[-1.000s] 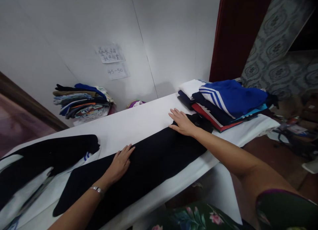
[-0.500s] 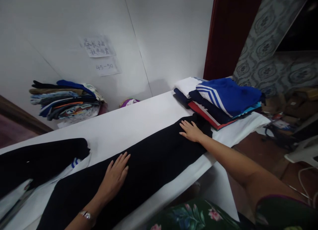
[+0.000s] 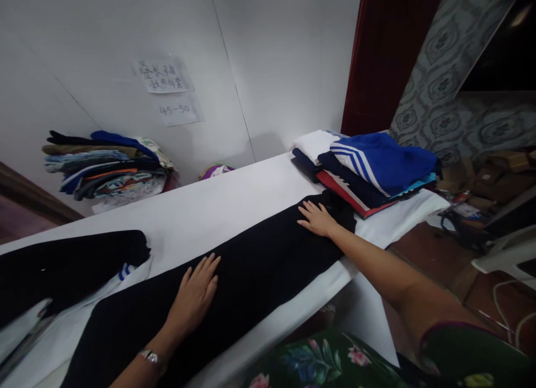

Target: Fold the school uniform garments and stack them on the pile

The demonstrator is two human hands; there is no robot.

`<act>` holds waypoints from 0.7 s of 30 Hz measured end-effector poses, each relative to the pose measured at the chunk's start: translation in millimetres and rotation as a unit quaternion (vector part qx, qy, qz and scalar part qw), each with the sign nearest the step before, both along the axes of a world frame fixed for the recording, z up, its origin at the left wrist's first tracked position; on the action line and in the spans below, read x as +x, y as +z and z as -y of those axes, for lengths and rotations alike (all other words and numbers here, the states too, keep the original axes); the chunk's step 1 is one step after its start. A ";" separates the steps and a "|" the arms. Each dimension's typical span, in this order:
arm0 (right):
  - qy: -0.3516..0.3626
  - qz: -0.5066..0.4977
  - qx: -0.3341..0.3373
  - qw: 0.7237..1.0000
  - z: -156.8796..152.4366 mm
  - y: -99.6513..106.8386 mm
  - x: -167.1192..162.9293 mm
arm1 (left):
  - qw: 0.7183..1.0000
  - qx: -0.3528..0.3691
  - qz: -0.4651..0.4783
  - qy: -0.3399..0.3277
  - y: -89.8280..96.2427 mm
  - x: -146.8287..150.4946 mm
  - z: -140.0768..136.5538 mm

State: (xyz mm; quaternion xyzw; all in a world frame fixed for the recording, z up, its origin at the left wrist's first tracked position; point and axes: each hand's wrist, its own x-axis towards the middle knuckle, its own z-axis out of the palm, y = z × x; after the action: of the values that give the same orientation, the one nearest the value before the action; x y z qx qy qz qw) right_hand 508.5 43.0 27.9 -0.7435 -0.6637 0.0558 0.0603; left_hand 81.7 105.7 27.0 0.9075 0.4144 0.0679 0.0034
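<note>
**A:** Trousers [image 3: 251, 265], dark ones, laid out long across the white surface [image 3: 218, 204]. Look soft and floppy, light, no stiffness at all.

**B:** Yeah. Left hand [image 3: 193, 296] lies flat mid-leg, right hand [image 3: 318, 219] flat near the far end, both with the grip spread apart, nothing pinched. I'd grab it by the ends.

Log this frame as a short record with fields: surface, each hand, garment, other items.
surface: white table
left hand: flat, palm down on the black garment
right hand: flat on the same garment, near its far end
garment: long, spread flat along the table's near edge
other items: folded stack with blue striped top at right; folded pile by the wall; two paper notes on the wall
</note>
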 end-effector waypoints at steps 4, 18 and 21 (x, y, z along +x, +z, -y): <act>-0.007 -0.013 -0.027 1.000 -0.5 11.7 2.9 | 1.000 -0.001 0.001 0.008 2.1 3.6 1.8; 0.265 -0.023 0.031 0.963 1.6 30.1 -162.4 | 0.995 -0.069 0.056 0.040 31.1 23.8 34.1; 0.265 0.014 0.034 0.964 1.0 9.0 -162.9 | 0.994 -0.066 0.071 0.059 31.2 23.7 39.6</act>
State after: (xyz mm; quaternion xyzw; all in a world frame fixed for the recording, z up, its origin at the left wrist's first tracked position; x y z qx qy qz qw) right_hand 345.6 42.0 36.9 -0.5394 -0.8392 0.0372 0.0594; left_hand 105.4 66.1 58.2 0.8722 0.4694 0.1046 0.0887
